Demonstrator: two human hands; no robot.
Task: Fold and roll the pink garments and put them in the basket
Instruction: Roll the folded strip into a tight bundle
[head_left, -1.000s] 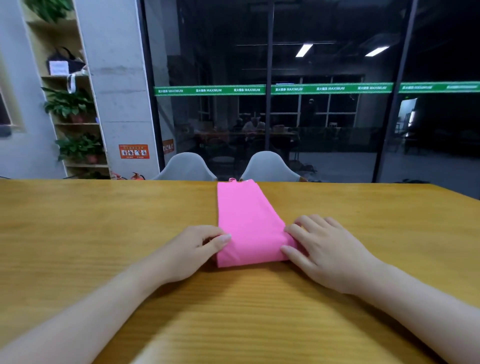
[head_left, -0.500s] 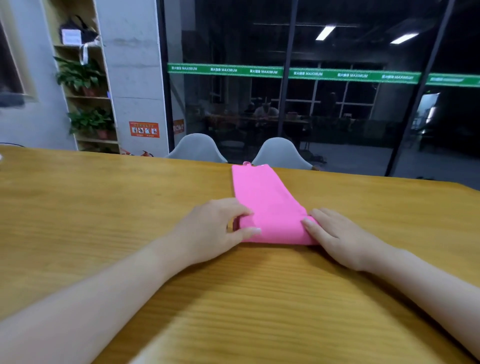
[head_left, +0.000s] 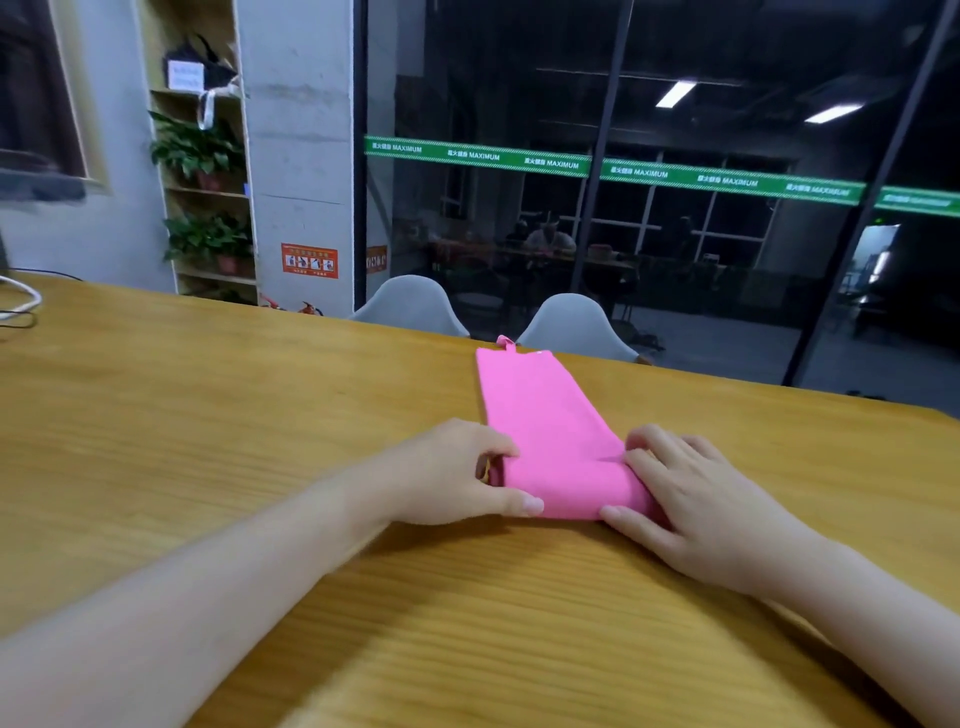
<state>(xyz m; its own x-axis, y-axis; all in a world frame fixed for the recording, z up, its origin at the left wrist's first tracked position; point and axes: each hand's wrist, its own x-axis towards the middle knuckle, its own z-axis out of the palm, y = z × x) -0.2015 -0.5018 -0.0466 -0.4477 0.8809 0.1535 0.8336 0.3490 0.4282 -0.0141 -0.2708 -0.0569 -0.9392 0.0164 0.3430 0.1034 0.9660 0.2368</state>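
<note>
The room is lit from above and evenly, so the wooden tabletop looks bright and warm. The forearms throw soft, wide shadows on the wood, below and between the left hand and the right hand. The pink garment is very saturated and almost without shading between the two hands. Far beyond the hands the glass wall is dark and shows two ceiling lamps as bright streaks. The near tabletop and forearms are smeared by motion blur, and the wood grain there is not sharp. The wide lens bends the far table edge and tilts the window frames at the sides.
</note>
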